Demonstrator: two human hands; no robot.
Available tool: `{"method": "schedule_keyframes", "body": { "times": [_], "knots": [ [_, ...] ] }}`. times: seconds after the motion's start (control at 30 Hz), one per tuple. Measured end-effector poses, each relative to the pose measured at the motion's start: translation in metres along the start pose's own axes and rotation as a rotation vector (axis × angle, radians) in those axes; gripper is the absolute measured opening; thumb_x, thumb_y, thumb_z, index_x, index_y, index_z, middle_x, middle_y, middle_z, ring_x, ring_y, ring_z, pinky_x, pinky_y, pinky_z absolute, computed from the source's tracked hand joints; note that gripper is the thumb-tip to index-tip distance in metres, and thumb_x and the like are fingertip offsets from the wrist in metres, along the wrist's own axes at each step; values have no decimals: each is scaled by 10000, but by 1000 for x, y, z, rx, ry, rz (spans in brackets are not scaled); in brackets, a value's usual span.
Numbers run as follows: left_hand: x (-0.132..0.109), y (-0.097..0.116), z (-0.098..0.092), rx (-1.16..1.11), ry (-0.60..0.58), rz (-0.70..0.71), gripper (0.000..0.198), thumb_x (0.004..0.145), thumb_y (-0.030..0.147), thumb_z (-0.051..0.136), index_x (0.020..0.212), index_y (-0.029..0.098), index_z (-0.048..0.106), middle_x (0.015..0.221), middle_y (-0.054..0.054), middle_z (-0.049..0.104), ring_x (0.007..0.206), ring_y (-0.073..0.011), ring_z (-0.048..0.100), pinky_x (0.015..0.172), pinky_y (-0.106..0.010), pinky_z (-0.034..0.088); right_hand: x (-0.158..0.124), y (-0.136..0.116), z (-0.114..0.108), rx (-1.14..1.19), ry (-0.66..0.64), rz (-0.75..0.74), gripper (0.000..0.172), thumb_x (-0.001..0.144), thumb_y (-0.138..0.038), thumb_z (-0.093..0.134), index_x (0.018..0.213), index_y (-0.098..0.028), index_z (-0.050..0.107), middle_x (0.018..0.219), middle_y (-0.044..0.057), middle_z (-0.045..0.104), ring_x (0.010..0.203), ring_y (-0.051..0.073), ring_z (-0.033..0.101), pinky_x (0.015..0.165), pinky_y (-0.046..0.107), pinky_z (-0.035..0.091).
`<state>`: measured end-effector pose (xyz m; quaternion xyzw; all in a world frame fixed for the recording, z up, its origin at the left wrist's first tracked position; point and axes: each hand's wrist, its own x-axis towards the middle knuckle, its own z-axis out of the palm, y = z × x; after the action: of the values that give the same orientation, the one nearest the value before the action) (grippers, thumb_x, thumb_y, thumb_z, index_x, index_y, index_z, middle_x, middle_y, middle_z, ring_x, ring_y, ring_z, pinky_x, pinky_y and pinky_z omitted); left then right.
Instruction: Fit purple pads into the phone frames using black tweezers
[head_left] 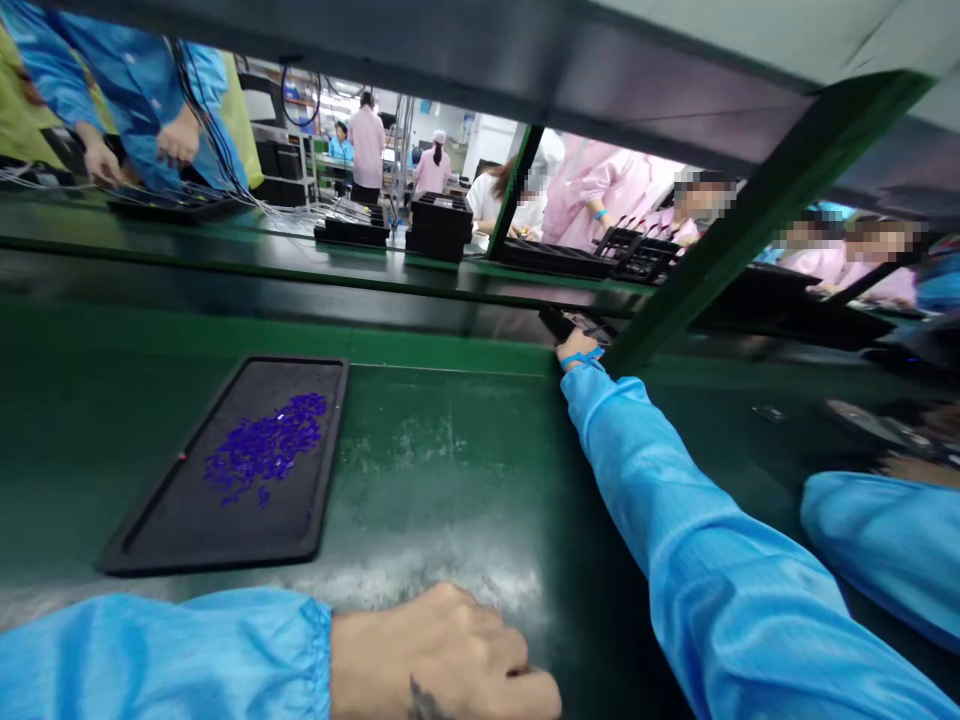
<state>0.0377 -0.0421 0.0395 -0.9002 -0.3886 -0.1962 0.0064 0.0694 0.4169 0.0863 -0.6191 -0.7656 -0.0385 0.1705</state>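
Small tray (556,322): located right of centre in the upper half of the frame, beneath the shelf (285,245) and just left of the slanting green post (720,220). The tray is black; its contents are too small and blurred to identify.

Right hand (576,345): at the near edge of the small tray, arm extended from the lower right corner. A blue wristband (581,357) encircles the wrist. The fingertips are hidden, so it cannot be told whether they pinch the tray or only touch it.

Left hand (446,655): at the bottom centre of the frame, above the green table (435,450), back of the hand upward. The fingers are curled inward; whether they are pressed on anything cannot be told.

Flat tray (262,535): black, low-rimmed, lying on the table at the left of the frame, well apart from the small tray. A loose spread of purple pieces (270,445) covers its middle.

Surroundings: at the upper left, a co-worker in a blue coat (150,85) has both hands near a dark tray (176,207). A stack of black trays (439,225) stands on the shelf at upper centre. Another person's blue sleeve (885,540) enters at the right edge.
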Motion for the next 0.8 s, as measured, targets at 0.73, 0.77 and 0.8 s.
{"method": "schedule_keyframes", "body": {
  "times": [0.73,0.77,0.8],
  "knots": [
    [-1,-4,-1,2,5,-3,135,934,308,553,972,217,461,777,37,575,641,-141,526,466,-328,302,-32,-35,-2,70,-196,-773,376,977,-356,628,1298,-166,590,1288,107,611,1091,238,640,909,452,564],
    [0,-4,-1,4,13,-2,132,932,305,552,969,218,461,776,39,578,640,-140,528,464,-328,296,-32,-25,-6,53,-205,-798,374,977,-356,628,1296,-166,590,1286,107,612,1090,238,641,909,452,564],
    [0,-4,0,2,19,0,130,930,302,553,968,218,461,775,39,581,639,-139,531,461,-327,290,-33,-16,-9,33,-213,-817,371,976,-356,629,1291,-164,593,1281,106,614,1087,237,642,908,451,564]
  ]
}}
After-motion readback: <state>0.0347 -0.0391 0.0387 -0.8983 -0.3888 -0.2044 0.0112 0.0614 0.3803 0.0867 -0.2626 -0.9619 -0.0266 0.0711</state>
